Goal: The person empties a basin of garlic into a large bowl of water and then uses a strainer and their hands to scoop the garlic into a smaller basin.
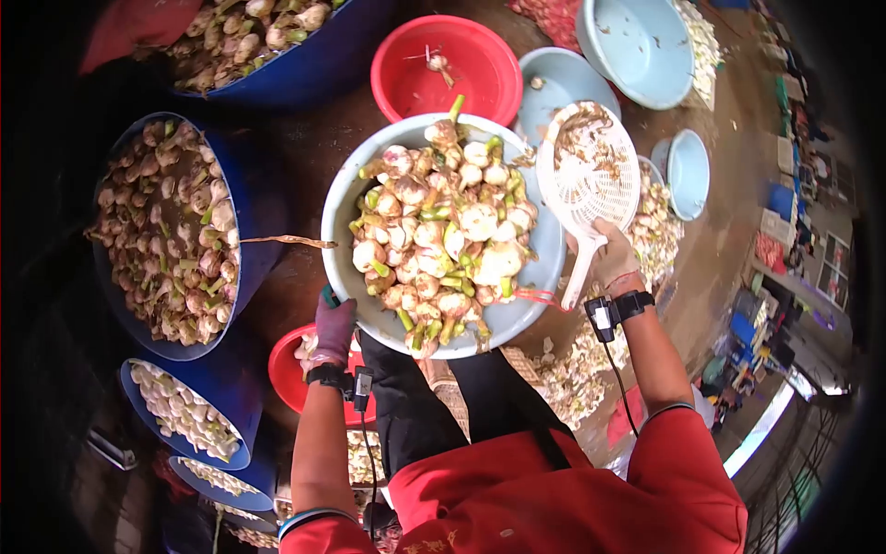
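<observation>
A pale blue-grey basin (339, 214) heaped with garlic bulbs (443, 235) with short green stems is in front of my body. My left hand (334, 330), in a purple glove, grips its near left rim; some of its fingers are hidden. A small teal thing shows at its fingertips, too small to name. My right hand (616, 258), in a thin pale glove, closes around the handle of a white plastic strainer (595, 196), just right of the basin. Brown peel scraps lie in the strainer. A red cord loop hangs from its handle.
Large blue tubs (242, 277) of garlic line the left side. A red basin (378, 69) holding one bulb stands beyond, beside light-blue basins (637, 46). Another red basin (280, 374) is near my legs. Loose garlic (577, 379) covers floor at right.
</observation>
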`<state>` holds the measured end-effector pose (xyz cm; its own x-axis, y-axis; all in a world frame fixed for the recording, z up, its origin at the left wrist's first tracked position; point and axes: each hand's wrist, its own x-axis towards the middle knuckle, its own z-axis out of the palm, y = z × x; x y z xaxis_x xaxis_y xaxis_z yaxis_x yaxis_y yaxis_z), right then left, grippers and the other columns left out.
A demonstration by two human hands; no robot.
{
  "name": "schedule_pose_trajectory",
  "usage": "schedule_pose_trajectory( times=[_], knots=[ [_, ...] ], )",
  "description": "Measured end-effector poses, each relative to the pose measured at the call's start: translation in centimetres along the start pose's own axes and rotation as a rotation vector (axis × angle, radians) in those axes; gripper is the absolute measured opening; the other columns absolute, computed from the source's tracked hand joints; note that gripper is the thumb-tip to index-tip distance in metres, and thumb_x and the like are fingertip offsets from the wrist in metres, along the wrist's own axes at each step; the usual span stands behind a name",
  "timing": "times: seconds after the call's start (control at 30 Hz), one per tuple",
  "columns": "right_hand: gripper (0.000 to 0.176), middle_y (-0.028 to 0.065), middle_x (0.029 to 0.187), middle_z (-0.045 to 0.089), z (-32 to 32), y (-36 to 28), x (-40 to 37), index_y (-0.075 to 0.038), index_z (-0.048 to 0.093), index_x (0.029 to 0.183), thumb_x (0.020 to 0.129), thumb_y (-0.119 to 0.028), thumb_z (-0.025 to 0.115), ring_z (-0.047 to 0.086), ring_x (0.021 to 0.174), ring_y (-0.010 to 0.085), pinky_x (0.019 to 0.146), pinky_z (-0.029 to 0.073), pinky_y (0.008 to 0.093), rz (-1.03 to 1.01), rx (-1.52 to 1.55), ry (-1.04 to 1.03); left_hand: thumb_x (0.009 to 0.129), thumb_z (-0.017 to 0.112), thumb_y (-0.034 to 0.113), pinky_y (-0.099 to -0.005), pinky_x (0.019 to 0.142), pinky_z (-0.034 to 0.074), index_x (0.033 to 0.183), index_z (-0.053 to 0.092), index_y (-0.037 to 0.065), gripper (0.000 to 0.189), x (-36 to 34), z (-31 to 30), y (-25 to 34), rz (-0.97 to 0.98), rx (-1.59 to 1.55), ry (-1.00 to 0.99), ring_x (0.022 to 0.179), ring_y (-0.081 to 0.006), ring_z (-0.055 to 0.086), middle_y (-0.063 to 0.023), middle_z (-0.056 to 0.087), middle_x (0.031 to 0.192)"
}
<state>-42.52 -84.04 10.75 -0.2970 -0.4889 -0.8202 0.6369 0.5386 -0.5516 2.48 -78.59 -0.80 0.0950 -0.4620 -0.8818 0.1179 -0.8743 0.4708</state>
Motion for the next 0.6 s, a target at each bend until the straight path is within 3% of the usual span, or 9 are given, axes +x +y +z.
schedule_pose_trajectory(
  times=[0.03,0.07,0.13,0.23,0.4,0.53,0.6],
  knots=[
    [0.042,0.0179,0.126,0.053,-1.9,0.3,1.6,0.002,0.040,0.130,0.091,-0.010,0.045,0.052,0.116,0.0325,0.098,0.045,0.0473,-0.065,-0.189,-0.097,0.077,0.058,0.003,-0.0293,0.069,0.049,0.116,0.052,0.004,0.040,0.5,0.2,-0.6,0.038,0.113,0.035,0.079,-0.0166,0.059,-0.0062,0.062,0.094],
    [0.042,0.0180,0.126,0.052,-2.2,0.4,2.7,0.002,0.040,0.130,0.091,-0.010,0.044,0.052,0.116,0.0320,0.101,0.042,0.0455,-0.052,-0.138,-0.110,0.074,0.060,0.001,-0.0299,0.072,0.049,0.116,0.052,0.002,0.043,1.2,0.2,-1.5,0.074,0.228,0.070,0.082,-0.0175,0.060,-0.0073,0.063,0.094],
    [0.041,0.0181,0.128,0.050,-2.7,1.1,4.9,0.004,0.040,0.130,0.093,-0.014,0.041,0.052,0.116,0.0300,0.101,0.043,0.0411,-0.063,-0.044,-0.070,0.071,0.060,0.001,-0.0311,0.075,0.049,0.114,0.054,0.002,0.043,1.9,0.1,-2.5,0.090,0.163,0.118,0.083,-0.0195,0.061,-0.0081,0.064,0.095],
    [0.045,0.0187,0.129,0.050,-4.3,1.8,7.6,0.003,0.040,0.131,0.094,-0.021,0.044,0.052,0.116,0.0311,0.103,0.040,0.0434,-0.034,-0.046,-0.167,0.069,0.060,0.000,-0.0311,0.077,0.049,0.117,0.055,0.004,0.048,2.2,0.0,-3.2,0.091,0.074,0.125,0.086,-0.0197,0.062,-0.0085,0.065,0.097],
    [0.045,0.0147,0.122,0.056,-4.4,1.8,10.6,0.001,0.047,0.127,0.094,-0.029,0.047,0.056,0.109,0.0283,0.097,0.045,0.0419,0.106,-0.128,-0.131,0.068,0.061,0.003,-0.0329,0.077,0.050,0.116,0.057,0.004,0.048,1.6,0.7,-2.3,0.086,0.091,0.125,0.085,-0.0195,0.063,-0.0096,0.066,0.096],
    [0.045,0.0094,0.114,0.059,-6.2,1.7,13.8,-0.001,0.053,0.122,0.092,-0.035,0.048,0.057,0.105,0.0247,0.093,0.045,0.0359,0.093,-0.452,-0.165,0.070,0.063,0.012,-0.0379,0.090,0.045,0.124,0.054,0.008,0.055,0.7,2.0,-1.7,0.110,0.170,0.252,0.102,-0.0300,0.061,-0.0191,0.064,0.107],
    [0.045,0.0085,0.110,0.061,-5.7,1.4,13.6,-0.001,0.056,0.118,0.093,-0.037,0.046,0.058,0.101,0.0242,0.090,0.045,0.0349,0.032,-0.642,-0.206,0.071,0.057,0.012,-0.0381,0.092,0.044,0.127,0.051,0.011,0.056,1.1,2.5,-2.5,0.082,0.195,0.308,0.106,-0.0359,0.058,-0.0223,0.061,0.111]
  ],
)
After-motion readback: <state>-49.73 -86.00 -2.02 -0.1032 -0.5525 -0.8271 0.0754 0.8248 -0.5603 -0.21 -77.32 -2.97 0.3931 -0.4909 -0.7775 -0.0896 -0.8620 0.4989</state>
